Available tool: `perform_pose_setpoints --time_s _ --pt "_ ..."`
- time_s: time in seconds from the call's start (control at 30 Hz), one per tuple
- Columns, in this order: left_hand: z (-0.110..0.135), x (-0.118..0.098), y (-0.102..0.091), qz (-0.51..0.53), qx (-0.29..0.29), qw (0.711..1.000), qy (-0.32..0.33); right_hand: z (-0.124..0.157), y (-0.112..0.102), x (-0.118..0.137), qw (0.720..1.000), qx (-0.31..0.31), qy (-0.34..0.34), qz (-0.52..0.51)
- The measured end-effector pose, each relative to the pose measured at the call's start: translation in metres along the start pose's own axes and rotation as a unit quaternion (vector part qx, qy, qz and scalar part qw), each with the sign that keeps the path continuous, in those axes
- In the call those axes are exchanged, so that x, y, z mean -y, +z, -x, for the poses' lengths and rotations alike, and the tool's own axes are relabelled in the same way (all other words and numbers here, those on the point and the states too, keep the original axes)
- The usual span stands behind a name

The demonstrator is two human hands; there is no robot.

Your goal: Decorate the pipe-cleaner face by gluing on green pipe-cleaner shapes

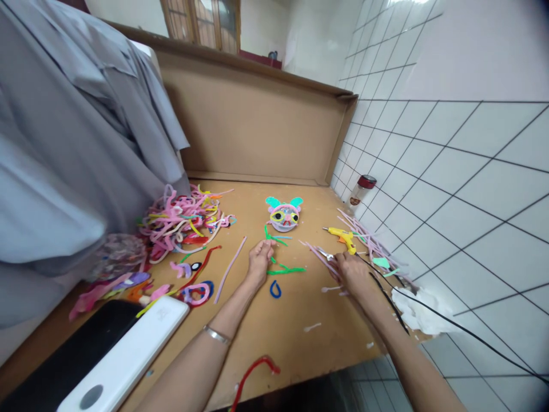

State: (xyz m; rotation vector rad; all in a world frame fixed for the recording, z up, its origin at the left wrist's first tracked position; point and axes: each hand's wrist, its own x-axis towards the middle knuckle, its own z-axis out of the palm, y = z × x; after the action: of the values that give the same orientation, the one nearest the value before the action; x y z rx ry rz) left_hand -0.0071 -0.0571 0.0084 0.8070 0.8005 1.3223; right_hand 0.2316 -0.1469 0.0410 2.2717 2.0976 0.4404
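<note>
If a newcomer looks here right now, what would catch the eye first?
Probably the figure with green ears, at the centre, beyond the left hand, which pinches a green strip. Next might come the mostly pink tangle on the picture's left, then the yellow glue gun just beyond the right hand.

Wearer's own body, both arms partly visible. Left forearm (pixel 195 363): bare along its whole visible length. One ornament on it: a bracelet (pixel 217 334), silver-coloured, narrow, rigid-looking, polished enough to give a bright highlight; it encircles the arm a little above the wrist. Any engraving or clasp: too small to tell. Left hand (pixel 259 260): ungloved, slim in outline. Right forearm (pixel 401 335), the arm nearer the tabletop's right edge: bare wherever visible, tapering smoothly to the wrist. Right hand (pixel 352 272): ungloved, knuckles softly blurred. Nail detail on both: unresolved.
</note>
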Motion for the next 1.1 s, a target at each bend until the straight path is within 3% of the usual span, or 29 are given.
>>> perform_pose_setpoints --time_s 0.13,0.23,0.33,0.4,0.47,0.53,0.6,0.7,0.8,0.97,1.1 --pt "0.001 0.0 0.0 0.011 0.003 1.0 -0.006 0.0 0.003 -0.009 0.992 -0.113 -0.042 0.037" --pt "0.0 0.002 -0.002 0.003 0.007 1.0 -0.003 -0.002 0.003 -0.015 0.987 -0.159 -0.018 0.017" --pt "0.0 0.003 -0.005 -0.011 0.017 1.0 0.003 -0.006 0.0 -0.019 0.976 -0.193 0.061 -0.081" --pt "0.002 0.002 -0.007 -0.023 0.025 0.999 0.016 -0.009 -0.003 -0.016 0.947 -0.2 0.104 -0.228" --pt "0.004 0.0 -0.008 -0.037 0.033 0.998 0.036 -0.01 -0.006 -0.006 0.882 -0.164 0.104 -0.43" --pt "0.006 -0.003 -0.009 -0.052 0.035 0.997 0.052 -0.009 -0.011 0.013 0.789 -0.073 0.07 -0.606" --pt "0.007 -0.004 -0.009 -0.064 0.03 0.996 0.056 -0.008 -0.016 0.038 0.728 0.022 0.034 -0.685" --pt "0.006 -0.004 -0.011 -0.081 0.026 0.994 0.063 -0.015 -0.025 0.075 0.715 0.106 -0.014 -0.691" --pt "0.003 -0.005 -0.014 -0.096 0.033 0.992 0.075 -0.034 -0.029 0.099 0.719 0.134 -0.05 -0.68" --pt "-0.004 -0.013 -0.022 -0.106 0.049 0.99 0.074 -0.063 -0.02 0.111 0.691 0.221 -0.066 -0.685" --pt "-0.009 -0.019 -0.028 -0.122 0.118 0.985 0.039 -0.069 -0.015 0.111 0.664 0.266 -0.095 -0.693"
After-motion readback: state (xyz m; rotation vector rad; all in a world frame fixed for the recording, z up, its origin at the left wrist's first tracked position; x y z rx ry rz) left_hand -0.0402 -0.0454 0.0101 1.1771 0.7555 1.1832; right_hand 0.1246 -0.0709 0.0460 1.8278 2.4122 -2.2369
